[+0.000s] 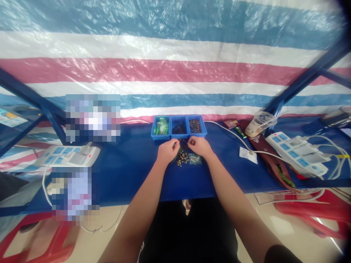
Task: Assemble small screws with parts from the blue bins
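Both my hands are close together over the blue tabletop, just in front of three joined blue bins. The fingers of my left hand (168, 150) are curled in a pinch; anything between them is too small to make out. My right hand (200, 146) is also pinched, near the front of the right bin. Below and between them lies a pile of small brass-coloured and dark metal parts (182, 157). Beside it sits a small clear bag (195, 159) of pale pieces. The left bin (159, 137) holds green packets, the middle bin (179, 136) dark bits, the right bin (197, 134) small metal pieces.
Power strips stand at left (93, 155) and right (297, 153), with white cables crossing the table. To the right are a plastic cup (259, 126), a white packet (248, 155) and a brown strap-like bag (263, 151). Blue frame bars slope at both sides before a striped sheet (175, 69).
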{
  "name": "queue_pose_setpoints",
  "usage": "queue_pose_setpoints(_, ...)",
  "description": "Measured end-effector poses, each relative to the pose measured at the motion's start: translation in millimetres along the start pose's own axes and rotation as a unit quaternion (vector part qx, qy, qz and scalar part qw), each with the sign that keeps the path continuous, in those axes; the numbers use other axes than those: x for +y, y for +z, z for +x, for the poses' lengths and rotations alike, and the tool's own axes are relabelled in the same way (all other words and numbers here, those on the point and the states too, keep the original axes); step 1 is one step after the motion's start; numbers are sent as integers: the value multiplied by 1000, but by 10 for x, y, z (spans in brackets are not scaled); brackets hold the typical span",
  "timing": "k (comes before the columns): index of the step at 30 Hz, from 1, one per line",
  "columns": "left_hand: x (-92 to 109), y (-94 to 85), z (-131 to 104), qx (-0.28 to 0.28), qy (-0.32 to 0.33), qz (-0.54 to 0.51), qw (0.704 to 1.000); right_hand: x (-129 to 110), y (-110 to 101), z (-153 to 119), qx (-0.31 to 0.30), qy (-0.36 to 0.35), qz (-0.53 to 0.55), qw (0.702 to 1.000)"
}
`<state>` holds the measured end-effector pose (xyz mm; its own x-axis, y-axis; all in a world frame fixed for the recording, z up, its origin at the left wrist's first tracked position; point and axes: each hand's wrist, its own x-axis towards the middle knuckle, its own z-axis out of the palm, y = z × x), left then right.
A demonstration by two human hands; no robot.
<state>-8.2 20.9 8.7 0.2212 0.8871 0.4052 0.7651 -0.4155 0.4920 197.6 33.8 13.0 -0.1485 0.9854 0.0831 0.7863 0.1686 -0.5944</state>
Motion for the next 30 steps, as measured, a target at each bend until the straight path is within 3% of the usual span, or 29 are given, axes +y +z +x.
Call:
queue_pose_setpoints(3, 3, -2, 3, 0, 3, -9, 1000, -26, -29, -20, -11, -27, 39, 999)
queue_pose_setpoints(5, 9, -9, 0, -4, 6, -32, 999, -65, -65, -44, -9, -45, 123, 991)
queue_pose_setpoints(9, 39, -32, -13, -28, 19, -91, 995, -162, -139, -93, -61, -41, 342, 937)
queue_pose_setpoints(11, 56, -45, -18, -33, 30, -111, 993, -189, -159, -103, -101, -38, 404, 909)
queue_pose_setpoints(19, 80, -52, -43, -44, 23, -138, 989, -104, -129, -75, -164, -26, 465, 869)
queue_pose_setpoints(24, 97, -52, -55, -53, 42, -155, 986, -82, -78, -66, -160, -19, 521, 839)
queue_pose_setpoints(30, 97, -43, -63, -36, 35, -156, 986, -80, -61, -50, -189, 0, 537, 822)
